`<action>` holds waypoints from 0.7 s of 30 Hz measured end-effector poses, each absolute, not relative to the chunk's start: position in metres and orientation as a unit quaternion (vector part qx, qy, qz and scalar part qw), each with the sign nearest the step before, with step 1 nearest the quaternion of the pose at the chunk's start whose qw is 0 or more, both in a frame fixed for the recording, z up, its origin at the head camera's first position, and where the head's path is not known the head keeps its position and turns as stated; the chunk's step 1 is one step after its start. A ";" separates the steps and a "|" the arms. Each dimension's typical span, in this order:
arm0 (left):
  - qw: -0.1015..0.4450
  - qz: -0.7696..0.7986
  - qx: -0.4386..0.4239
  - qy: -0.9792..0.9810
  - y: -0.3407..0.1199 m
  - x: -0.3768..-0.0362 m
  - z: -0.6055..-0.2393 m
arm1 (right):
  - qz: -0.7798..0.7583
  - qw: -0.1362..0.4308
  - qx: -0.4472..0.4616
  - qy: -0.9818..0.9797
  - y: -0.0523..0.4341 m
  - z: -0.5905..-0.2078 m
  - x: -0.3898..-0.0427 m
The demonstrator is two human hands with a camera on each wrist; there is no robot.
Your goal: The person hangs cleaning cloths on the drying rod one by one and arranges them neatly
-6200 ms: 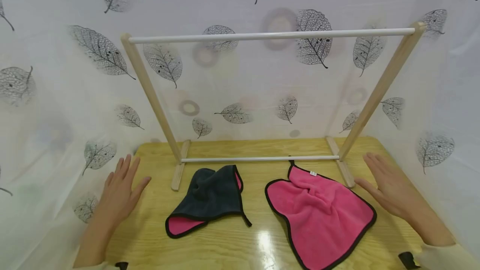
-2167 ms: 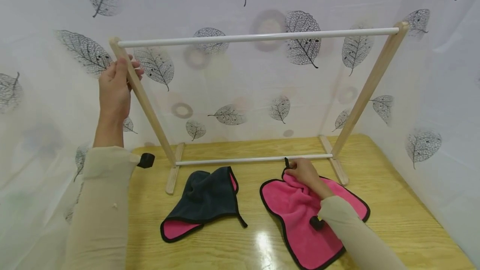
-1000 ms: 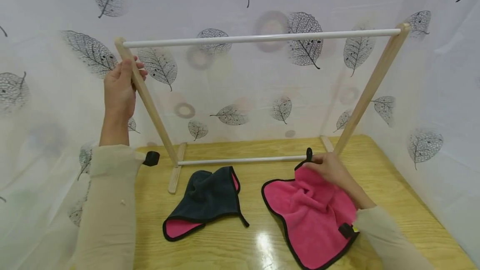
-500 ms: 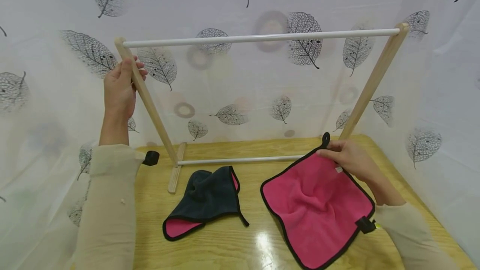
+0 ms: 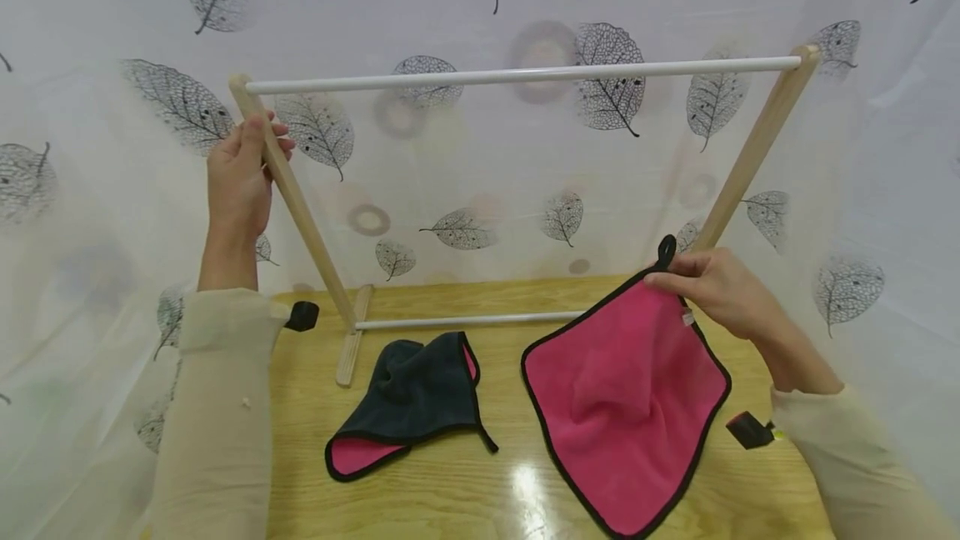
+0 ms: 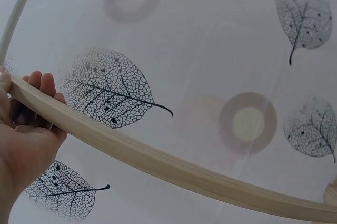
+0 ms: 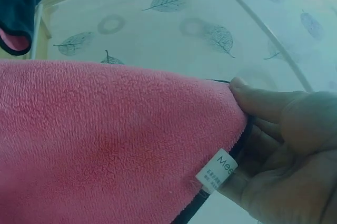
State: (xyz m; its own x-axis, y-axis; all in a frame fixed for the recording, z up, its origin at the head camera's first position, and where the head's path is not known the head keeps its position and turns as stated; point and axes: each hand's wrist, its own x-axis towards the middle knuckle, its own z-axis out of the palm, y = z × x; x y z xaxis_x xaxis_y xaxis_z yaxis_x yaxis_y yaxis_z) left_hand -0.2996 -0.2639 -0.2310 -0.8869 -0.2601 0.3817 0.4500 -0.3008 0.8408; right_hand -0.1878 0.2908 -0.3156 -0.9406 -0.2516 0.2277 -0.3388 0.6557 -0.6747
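My left hand (image 5: 243, 169) grips the left wooden post (image 5: 300, 211) of a drying rack near its top, thumb in front and fingers behind, as the left wrist view also shows. My right hand (image 5: 723, 290) pinches the upper corner of a pink towel (image 5: 630, 390) with black edging, just below its black hanging loop (image 5: 666, 251). The towel's upper part is raised off the table, in front of the rack's lower right end. A white label (image 7: 217, 170) shows on its edge beside my fingers in the right wrist view. A dark grey towel (image 5: 416, 390) with a pink underside lies crumpled on the table to the left.
The rack's white top rail (image 5: 525, 76) spans between the two posts, and a thin lower bar (image 5: 472, 321) joins their feet. Behind and around the wooden table (image 5: 450, 507) hangs a white leaf-patterned curtain (image 5: 480, 157). The right post (image 5: 757, 140) rises behind my right hand.
From lying flat, the pink towel has been pinched at its corner and lifted up and to the right by my right hand. My left hand went from the table to the left post and stays there.
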 end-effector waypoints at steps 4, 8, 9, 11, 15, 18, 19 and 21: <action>0.222 -0.802 -0.093 -0.546 -0.264 -0.300 -0.232 | 0.390 0.054 0.154 -0.906 0.291 -0.304 -0.189; 0.223 -0.803 -0.093 -0.544 -0.265 -0.300 -0.233 | 0.393 0.059 0.157 -0.904 0.289 -0.291 -0.190; 0.224 -0.803 -0.094 -0.544 -0.266 -0.300 -0.233 | 0.391 0.063 0.160 -0.904 0.289 -0.288 -0.191; 0.225 -0.802 -0.096 -0.545 -0.266 -0.300 -0.233 | 0.390 0.071 0.167 -0.903 0.288 -0.282 -0.192; 0.225 -0.801 -0.104 -0.545 -0.265 -0.300 -0.233 | 0.406 0.085 0.173 -0.893 0.287 -0.272 -0.193; 0.220 -0.805 -0.109 -0.540 -0.265 -0.299 -0.233 | 0.428 0.088 0.175 -0.882 0.285 -0.263 -0.194; 0.219 -0.805 -0.111 -0.541 -0.265 -0.299 -0.233 | 0.434 0.090 0.176 -0.879 0.285 -0.260 -0.194; 0.216 -0.807 -0.115 -0.538 -0.265 -0.298 -0.233 | 0.438 0.098 0.173 -0.877 0.286 -0.254 -0.196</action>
State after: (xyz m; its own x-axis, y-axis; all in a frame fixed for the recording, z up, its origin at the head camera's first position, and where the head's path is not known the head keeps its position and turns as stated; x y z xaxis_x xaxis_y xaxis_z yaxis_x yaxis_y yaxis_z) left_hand -0.2981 -0.2651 -0.2326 -0.8805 -0.2246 0.4175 0.4718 -0.3272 0.8188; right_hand -0.1956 0.2858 -0.2542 -0.9209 -0.2171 0.3236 -0.3891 0.5573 -0.7335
